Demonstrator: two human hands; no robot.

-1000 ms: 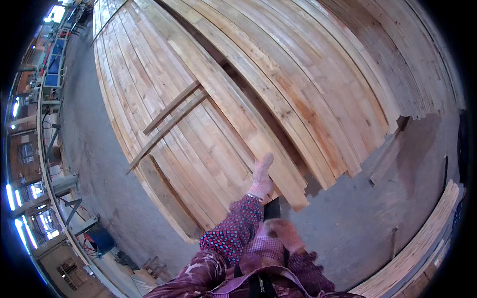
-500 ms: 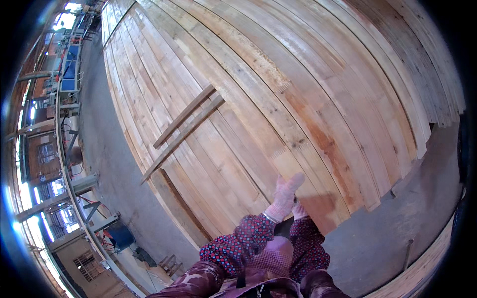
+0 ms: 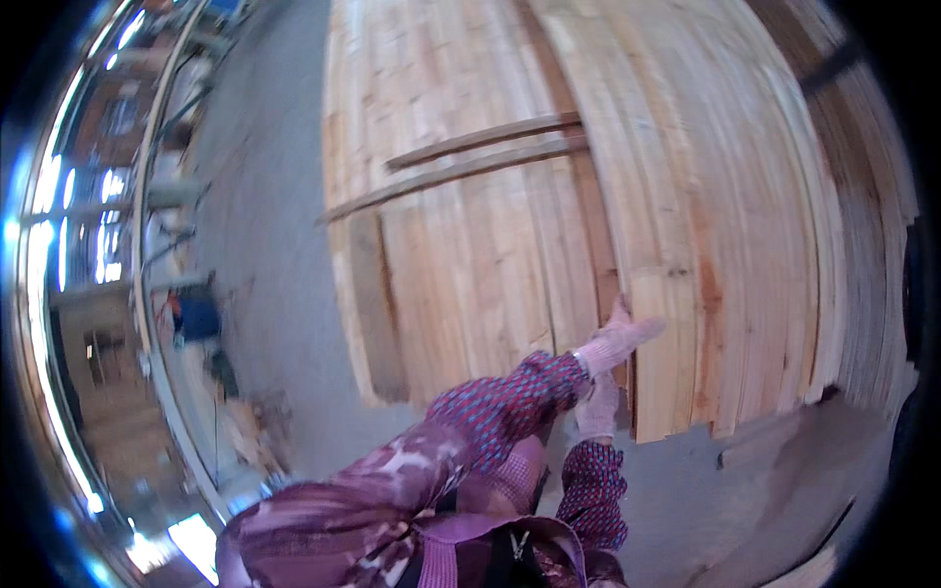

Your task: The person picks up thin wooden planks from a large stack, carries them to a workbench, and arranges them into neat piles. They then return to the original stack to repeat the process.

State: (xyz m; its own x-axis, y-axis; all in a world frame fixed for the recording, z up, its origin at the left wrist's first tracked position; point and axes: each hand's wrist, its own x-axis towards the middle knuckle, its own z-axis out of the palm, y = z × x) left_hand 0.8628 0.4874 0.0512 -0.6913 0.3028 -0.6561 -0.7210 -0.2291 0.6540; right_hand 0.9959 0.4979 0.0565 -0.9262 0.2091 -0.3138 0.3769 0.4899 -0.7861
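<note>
My left hand [image 3: 616, 343], in a pale pink glove, reaches across to the near end of a light wooden plank [image 3: 662, 294]. Its fingers are stretched apart at the plank's left edge, beside a long brown strip [image 3: 586, 211]. Whether that strip is a gap or the side of a board, I cannot tell. Below the left wrist, my right hand [image 3: 598, 410], in the same kind of glove, is at the front end of the planks; its fingers are hidden. Two narrow wooden sticks [image 3: 480, 142] lie crosswise on the planks to the left.
Broad layers of planks [image 3: 470, 265] spread out ahead, with darker stacked boards [image 3: 863, 196] at the far right. A short thick board [image 3: 372, 294] lies along the left edge. Grey concrete floor [image 3: 265, 196] runs along the left, near a metal rail [image 3: 147, 255] and a blue container [image 3: 196, 314].
My view has turned and shifted, so the planks appear more upright. A brown strip now shows between the left and right planks. My left hand is now at that strip; my right is lower.
</note>
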